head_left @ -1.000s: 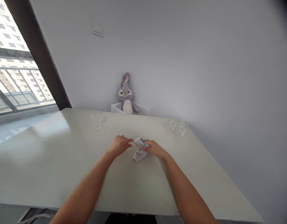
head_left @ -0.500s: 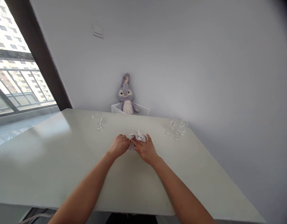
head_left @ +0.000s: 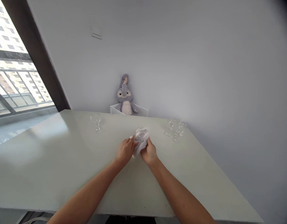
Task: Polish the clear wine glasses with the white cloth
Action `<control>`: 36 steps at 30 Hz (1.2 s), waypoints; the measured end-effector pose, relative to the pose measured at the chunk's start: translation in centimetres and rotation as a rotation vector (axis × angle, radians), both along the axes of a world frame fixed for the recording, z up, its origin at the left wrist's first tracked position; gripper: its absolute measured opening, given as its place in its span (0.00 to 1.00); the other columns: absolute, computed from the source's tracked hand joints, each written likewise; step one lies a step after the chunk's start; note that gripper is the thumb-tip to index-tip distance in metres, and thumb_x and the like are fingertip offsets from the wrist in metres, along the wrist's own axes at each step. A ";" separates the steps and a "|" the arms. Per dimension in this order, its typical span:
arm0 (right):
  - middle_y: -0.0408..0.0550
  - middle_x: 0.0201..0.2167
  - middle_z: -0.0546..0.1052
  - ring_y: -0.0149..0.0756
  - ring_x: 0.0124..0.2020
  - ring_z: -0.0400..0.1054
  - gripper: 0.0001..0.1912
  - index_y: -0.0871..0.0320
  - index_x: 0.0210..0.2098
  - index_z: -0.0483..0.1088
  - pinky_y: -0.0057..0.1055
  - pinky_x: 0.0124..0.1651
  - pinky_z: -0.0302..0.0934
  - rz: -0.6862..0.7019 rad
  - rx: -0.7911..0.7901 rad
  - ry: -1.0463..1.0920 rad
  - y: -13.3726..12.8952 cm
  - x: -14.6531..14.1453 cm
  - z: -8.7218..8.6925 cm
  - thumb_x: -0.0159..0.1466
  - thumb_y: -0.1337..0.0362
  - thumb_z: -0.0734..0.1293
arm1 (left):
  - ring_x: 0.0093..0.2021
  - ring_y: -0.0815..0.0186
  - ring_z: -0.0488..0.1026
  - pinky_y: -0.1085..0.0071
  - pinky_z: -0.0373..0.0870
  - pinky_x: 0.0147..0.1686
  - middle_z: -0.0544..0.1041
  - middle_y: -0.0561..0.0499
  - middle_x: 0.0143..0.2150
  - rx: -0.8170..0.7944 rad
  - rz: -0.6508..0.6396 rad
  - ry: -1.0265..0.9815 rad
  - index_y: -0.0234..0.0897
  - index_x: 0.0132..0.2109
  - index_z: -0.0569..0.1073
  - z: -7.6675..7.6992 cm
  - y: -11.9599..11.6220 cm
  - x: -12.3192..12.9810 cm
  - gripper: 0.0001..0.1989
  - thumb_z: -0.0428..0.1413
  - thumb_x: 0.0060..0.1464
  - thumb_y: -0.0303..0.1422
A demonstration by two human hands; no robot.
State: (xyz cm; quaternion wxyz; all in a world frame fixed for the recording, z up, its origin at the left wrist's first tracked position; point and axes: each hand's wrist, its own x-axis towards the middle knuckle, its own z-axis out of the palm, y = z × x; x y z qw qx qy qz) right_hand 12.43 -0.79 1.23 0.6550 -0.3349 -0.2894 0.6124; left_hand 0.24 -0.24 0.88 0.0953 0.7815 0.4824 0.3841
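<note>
A transparent wine glass [head_left: 141, 134] lies tilted in a white cloth [head_left: 141, 146] over the middle of the table, its round rim or foot facing away from me. My left hand [head_left: 126, 150] is closed at the near left side of the glass, with fingers pinched on it and on the cloth's edge. Around the right side, my right hand [head_left: 149, 151] is closed on the cloth, thumb up along it, so that the cloth wraps the glass. The glass's part between my hands is hidden by fingers and cloth.
One stemmed glass [head_left: 98, 122] stands upright at the back left. Several more glasses [head_left: 177, 128] stand close together at the back right of the pale table [head_left: 52, 165]. Behind the table's far edge sits a plush toy [head_left: 126, 98] in a white perforated basket [head_left: 142, 111].
My right hand has turned from palm-down over the cloth to thumb-up beside it. The cloth has opened out and the glass in it now shows. My left hand has shifted slightly right.
</note>
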 end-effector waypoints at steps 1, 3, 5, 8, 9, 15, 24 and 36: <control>0.47 0.36 0.74 0.37 0.39 0.68 0.20 0.55 0.35 0.67 0.31 0.36 0.64 0.006 0.033 -0.028 -0.5 -0.8 0.0 0.57 0.46 0.58 | 0.31 0.62 0.65 0.67 0.59 0.33 0.69 0.45 0.34 0.000 0.018 -0.028 0.39 0.52 0.66 0.1 -0.3 0.2 0.19 0.42 0.57 0.39; 0.46 0.37 0.73 0.35 0.41 0.66 0.18 0.55 0.36 0.67 0.29 0.39 0.62 0.022 0.099 -0.119 -1.4 -2.0 -0.3 0.57 0.47 0.59 | 0.33 0.62 0.65 0.67 0.60 0.34 0.67 0.45 0.38 0.023 0.042 -0.051 0.39 0.53 0.65 0.4 -0.9 0.6 0.18 0.42 0.57 0.37; 0.46 0.35 0.73 0.34 0.41 0.65 0.17 0.55 0.36 0.67 0.28 0.40 0.61 0.019 0.138 -0.240 -1.9 -2.3 -0.7 0.57 0.49 0.61 | 0.38 0.60 0.64 0.64 0.60 0.39 0.66 0.43 0.42 0.064 0.044 -0.037 0.40 0.54 0.64 0.8 -1.3 0.9 0.18 0.44 0.56 0.33; 0.44 0.29 0.72 0.34 0.34 0.65 0.18 0.58 0.36 0.66 0.28 0.35 0.59 -0.015 0.123 -0.422 -1.7 -1.6 -1.1 0.57 0.50 0.60 | 0.46 0.57 0.61 0.60 0.57 0.46 0.66 0.44 0.48 0.032 -0.002 -0.046 0.42 0.52 0.67 1.4 -1.4 1.0 0.19 0.48 0.52 0.29; 0.44 0.27 0.71 0.33 0.32 0.65 0.18 0.59 0.35 0.66 0.27 0.33 0.59 -0.031 0.118 -0.493 -1.5 -1.1 -1.0 0.57 0.50 0.59 | 0.47 0.57 0.61 0.59 0.57 0.47 0.66 0.44 0.49 -0.034 -0.033 -0.092 0.41 0.50 0.68 1.5 -1.2 0.9 0.19 0.49 0.50 0.28; 0.44 0.23 0.70 0.32 0.24 0.61 0.15 0.59 0.30 0.67 0.27 0.28 0.52 -0.061 0.249 -1.217 -1.0 0.7 -0.3 0.61 0.56 0.56 | 0.32 0.65 0.69 0.71 0.64 0.31 0.72 0.51 0.30 -0.691 -0.220 -0.749 0.35 0.52 0.62 1.6 0.2 0.2 0.26 0.54 0.47 0.40; 0.55 0.45 0.70 0.43 0.45 0.62 0.16 0.58 0.48 0.64 0.38 0.45 0.53 -0.175 0.753 -1.779 -2.9 -0.5 -0.2 0.63 0.64 0.55 | 0.36 0.65 0.73 0.71 0.68 0.36 0.75 0.47 0.34 -0.817 -0.154 -1.537 0.33 0.36 0.66 2.1 1.3 -1.1 0.12 0.59 0.44 0.30; 0.51 0.44 0.71 0.35 0.38 0.67 0.19 0.56 0.53 0.61 0.30 0.38 0.58 0.011 0.878 -1.666 -4.4 -1.5 -0.3 0.64 0.59 0.54 | 0.34 0.70 0.73 0.66 0.67 0.45 0.72 0.54 0.27 -0.463 -0.177 -1.806 0.35 0.32 0.64 4.5 2.7 -5.1 0.03 0.53 0.51 0.27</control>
